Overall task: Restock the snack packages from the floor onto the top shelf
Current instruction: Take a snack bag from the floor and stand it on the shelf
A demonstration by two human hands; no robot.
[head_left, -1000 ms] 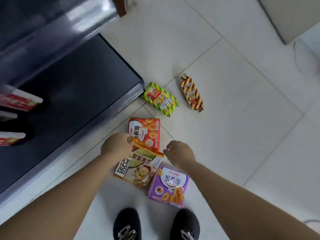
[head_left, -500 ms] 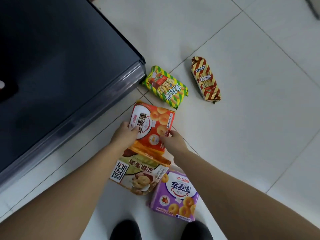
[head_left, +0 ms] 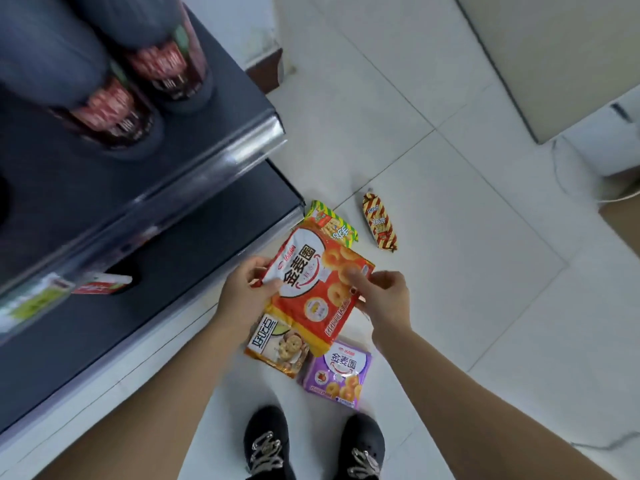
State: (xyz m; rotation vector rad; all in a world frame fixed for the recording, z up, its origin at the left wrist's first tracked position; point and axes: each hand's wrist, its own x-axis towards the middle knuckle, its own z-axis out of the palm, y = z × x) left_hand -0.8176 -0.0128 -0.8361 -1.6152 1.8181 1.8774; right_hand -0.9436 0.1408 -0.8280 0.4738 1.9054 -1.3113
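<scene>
The left hand [head_left: 242, 296] is pinching the left edge of the orange pack [head_left: 311, 292], thumb on the front, and the right hand [head_left: 384, 299] is pinching the right edge the same way. The pack is hanging tilted over the floor [head_left: 467, 306] just beside the lower shelf [head_left: 173, 258] — it is covering part of the green pack [head_left: 336, 225] and brown pack [head_left: 277, 348]. The purple pack [head_left: 339, 375] and striped pack [head_left: 379, 221] are lying on the tiles — dark bottles [head_left: 114, 105] are standing on the upper shelf [head_left: 214, 133].
</scene>
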